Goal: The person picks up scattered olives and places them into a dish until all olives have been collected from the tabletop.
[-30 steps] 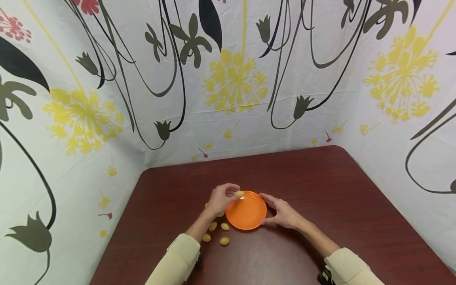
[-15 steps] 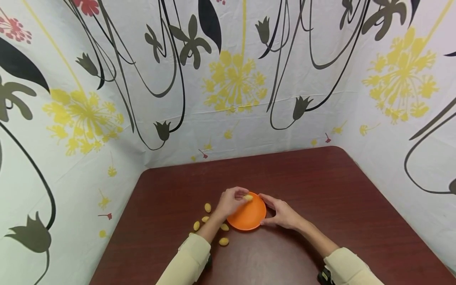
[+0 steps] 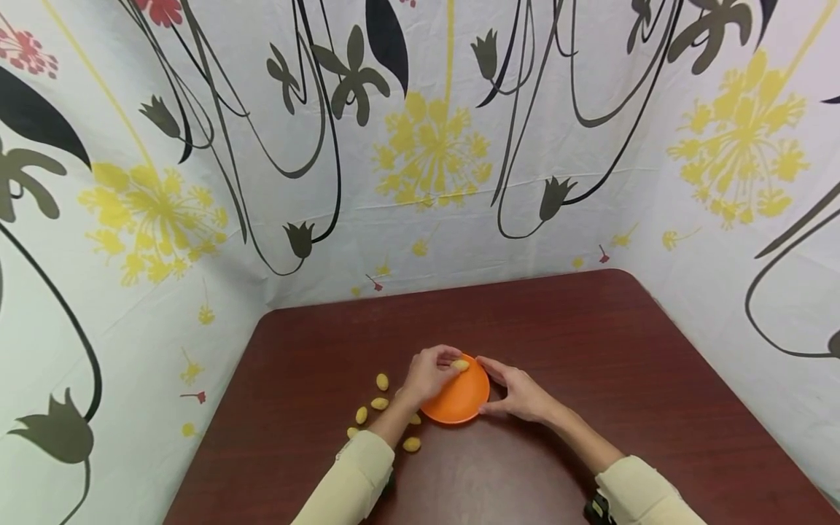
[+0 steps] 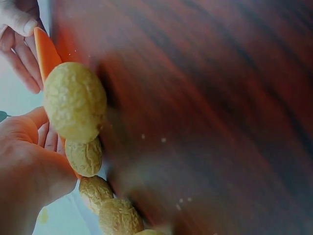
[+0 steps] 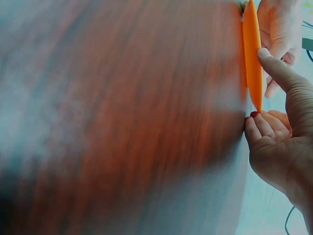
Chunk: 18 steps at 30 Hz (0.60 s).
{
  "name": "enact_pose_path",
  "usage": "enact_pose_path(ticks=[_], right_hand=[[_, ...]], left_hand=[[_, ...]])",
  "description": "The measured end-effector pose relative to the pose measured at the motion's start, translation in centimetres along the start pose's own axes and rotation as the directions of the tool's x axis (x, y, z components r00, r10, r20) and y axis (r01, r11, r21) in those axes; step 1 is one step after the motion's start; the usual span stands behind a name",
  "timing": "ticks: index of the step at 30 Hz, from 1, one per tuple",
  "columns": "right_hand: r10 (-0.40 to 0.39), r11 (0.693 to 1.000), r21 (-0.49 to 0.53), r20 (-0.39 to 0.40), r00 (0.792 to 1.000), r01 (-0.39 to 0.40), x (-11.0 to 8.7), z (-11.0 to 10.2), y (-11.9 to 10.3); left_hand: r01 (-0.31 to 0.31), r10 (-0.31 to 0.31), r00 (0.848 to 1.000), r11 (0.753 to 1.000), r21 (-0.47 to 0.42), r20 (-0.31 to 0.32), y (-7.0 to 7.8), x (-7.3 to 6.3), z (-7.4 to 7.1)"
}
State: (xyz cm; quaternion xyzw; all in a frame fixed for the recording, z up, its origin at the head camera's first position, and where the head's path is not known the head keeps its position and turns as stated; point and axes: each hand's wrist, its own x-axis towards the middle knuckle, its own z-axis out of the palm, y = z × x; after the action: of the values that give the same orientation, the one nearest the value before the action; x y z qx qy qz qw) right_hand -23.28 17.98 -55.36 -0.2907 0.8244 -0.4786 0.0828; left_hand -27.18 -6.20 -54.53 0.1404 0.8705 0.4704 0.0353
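My left hand (image 3: 428, 375) pinches a small yellow wrinkled oval (image 3: 462, 364), like a baby potato, low over the far part of a round orange plate (image 3: 453, 405). At the plate's right edge, my right hand (image 3: 521, 394) holds the rim between thumb and fingers. Its thumb (image 5: 268, 55) presses the rim in the right wrist view. Several more such ovals (image 3: 411, 444) lie left of the plate, one partly hidden by the left forearm. In the left wrist view a wrinkled oval (image 4: 75, 102) looms close, with others behind it in a row.
Plate and ovals rest on a dark red-brown wooden table (image 3: 558, 328). White cloth (image 3: 420, 270) with printed flowers hangs behind the table and along both sides. Cream sleeves (image 3: 354, 467) cover the forearms.
My left hand has moved to the right over the plate with the oval, mostly in the first half second. Ovals once behind its forearm now show. The right hand keeps its place.
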Motion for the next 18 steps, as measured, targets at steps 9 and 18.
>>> enact_pose_path(ticks=[9, 18], right_hand=[[0.003, 1.0, -0.005, -0.005, 1.0, -0.003, 0.06, -0.02, -0.01], [0.007, 1.0, -0.024, -0.008, 1.0, -0.007, 0.05, 0.01, 0.05]], left_hand=[[0.011, -0.011, 1.0, 1.0, -0.015, -0.023, 0.2, 0.01, 0.22], [0.022, -0.022, 1.0, 1.0, -0.021, -0.02, 0.43, -0.22, -0.14]])
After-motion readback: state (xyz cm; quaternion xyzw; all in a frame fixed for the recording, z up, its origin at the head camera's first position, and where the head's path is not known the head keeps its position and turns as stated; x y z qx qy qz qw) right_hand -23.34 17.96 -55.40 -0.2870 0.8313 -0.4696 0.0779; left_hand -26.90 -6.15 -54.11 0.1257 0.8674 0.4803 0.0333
